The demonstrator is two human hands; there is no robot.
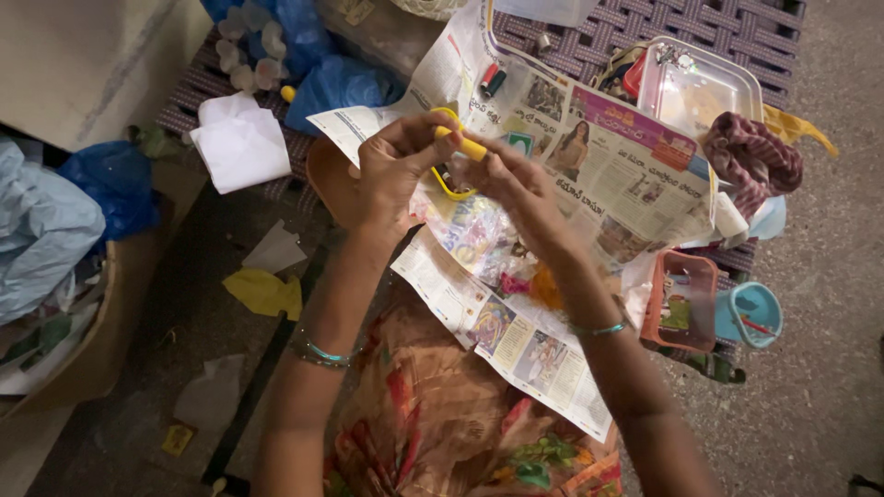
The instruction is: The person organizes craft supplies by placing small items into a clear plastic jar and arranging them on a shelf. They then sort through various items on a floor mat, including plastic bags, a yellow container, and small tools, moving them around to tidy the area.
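My left hand and my right hand meet over a spread newspaper. Both pinch a small yellow stick-like object between the fingertips. Just below it hangs a yellow ring, partly hidden by my fingers. Under my hands lies a clear plastic bag with colourful small bits and an orange tuft. Each wrist carries bangles.
A clear plastic box, a maroon cloth, an orange open container and a blue cup sit at the right. White paper and blue bags lie left on the woven cot. A cardboard box stands at the far left.
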